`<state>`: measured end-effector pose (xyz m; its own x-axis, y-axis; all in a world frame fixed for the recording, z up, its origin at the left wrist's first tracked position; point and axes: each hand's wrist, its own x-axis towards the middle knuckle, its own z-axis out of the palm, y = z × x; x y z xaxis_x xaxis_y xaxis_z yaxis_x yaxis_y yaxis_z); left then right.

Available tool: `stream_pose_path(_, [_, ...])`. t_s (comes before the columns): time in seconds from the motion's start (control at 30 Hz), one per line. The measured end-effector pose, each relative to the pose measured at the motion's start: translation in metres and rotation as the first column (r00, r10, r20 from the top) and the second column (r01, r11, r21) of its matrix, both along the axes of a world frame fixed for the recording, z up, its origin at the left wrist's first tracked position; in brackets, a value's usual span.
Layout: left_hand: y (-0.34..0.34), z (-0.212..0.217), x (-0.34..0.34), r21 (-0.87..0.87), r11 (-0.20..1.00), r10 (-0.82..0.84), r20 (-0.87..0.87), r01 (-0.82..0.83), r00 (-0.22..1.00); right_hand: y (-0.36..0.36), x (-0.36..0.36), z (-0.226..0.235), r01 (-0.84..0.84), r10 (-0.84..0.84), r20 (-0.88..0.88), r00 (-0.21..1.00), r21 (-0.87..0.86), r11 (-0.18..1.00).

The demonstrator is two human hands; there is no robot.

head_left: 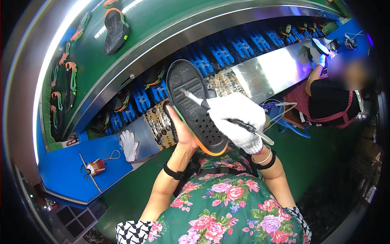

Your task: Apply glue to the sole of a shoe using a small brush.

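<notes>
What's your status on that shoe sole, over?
Left hand bare, holding shoe sole. Gloved right hand gripping pen-like tool across it; tip contact unclear. Right hand and tool partly block view of sole.

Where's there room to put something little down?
There's bare blue table left of the thin stick, and bare shiny metal between the brown tape and the co-worker's gloved hand. It's crowded along the blue clamps beyond the held black sole, and at the green surface's left end, where shoes bunch together.
</notes>
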<state>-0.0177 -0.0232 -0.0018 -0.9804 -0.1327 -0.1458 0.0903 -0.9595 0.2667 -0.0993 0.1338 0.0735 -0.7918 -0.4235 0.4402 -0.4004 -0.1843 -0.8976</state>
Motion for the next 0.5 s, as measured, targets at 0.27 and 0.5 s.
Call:
stream_pose_path(0.27, [0.025, 0.002, 0.012, -0.326, 0.945, 0.121, 0.288, -0.021, 0.95, -0.011, 0.0, -0.008, -0.026, 0.027, -0.086, 0.996, 0.011, 1.0])
stream_pose_path(0.5, [0.025, -0.02, 0.016, -0.556, 0.827, 0.101, 0.286, 0.079, 0.953, -0.028, 0.015, 0.002, -0.031, 0.023, -0.213, 0.977, -0.036, 0.999])
